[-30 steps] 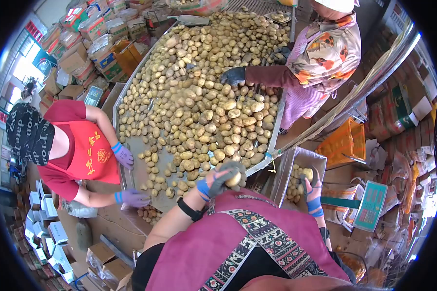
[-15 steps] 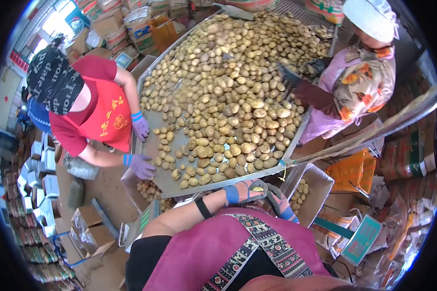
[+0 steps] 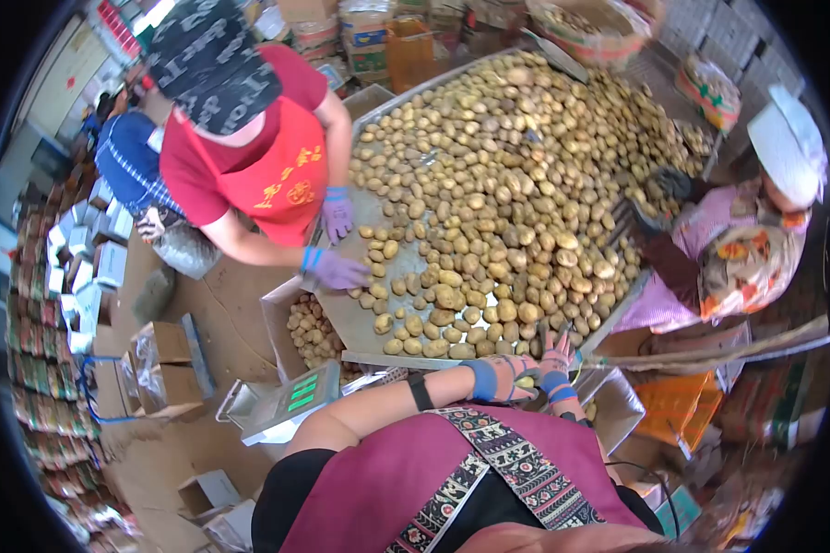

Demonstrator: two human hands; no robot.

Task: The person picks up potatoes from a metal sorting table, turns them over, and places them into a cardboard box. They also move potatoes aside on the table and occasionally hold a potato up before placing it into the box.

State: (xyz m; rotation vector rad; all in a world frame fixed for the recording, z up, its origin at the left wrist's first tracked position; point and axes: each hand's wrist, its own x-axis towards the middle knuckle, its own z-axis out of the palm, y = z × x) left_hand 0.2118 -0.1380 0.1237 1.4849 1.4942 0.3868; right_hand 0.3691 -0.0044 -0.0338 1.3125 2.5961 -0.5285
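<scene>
A large heap of potatoes (image 3: 489,203) covers the metal sorting table (image 3: 350,323) in front of me. My left hand (image 3: 500,379), in a pink and blue-grey glove, is closed at the table's near edge. A yellowish potato (image 3: 526,380) shows in its fingers, partly hidden by them. Just right of it, my right hand (image 3: 555,359) in a matching glove has its fingers stretched apart over the near rim. Its fingertips are at the nearest potatoes, and I see nothing held in it.
Across the left side, a co-worker's gloved hands (image 3: 339,267) are at the table edge. Another co-worker's dark-gloved hand (image 3: 638,224) is among potatoes on the right. Boxes of potatoes (image 3: 312,332) stand below the table, beside a digital scale (image 3: 295,401). An orange crate (image 3: 681,410) is right.
My right hand has moved from below the rim up to the potatoes, fingers spreading. My left hand still has the potato. The view has shifted, and the left co-worker's hand reaches further over the table.
</scene>
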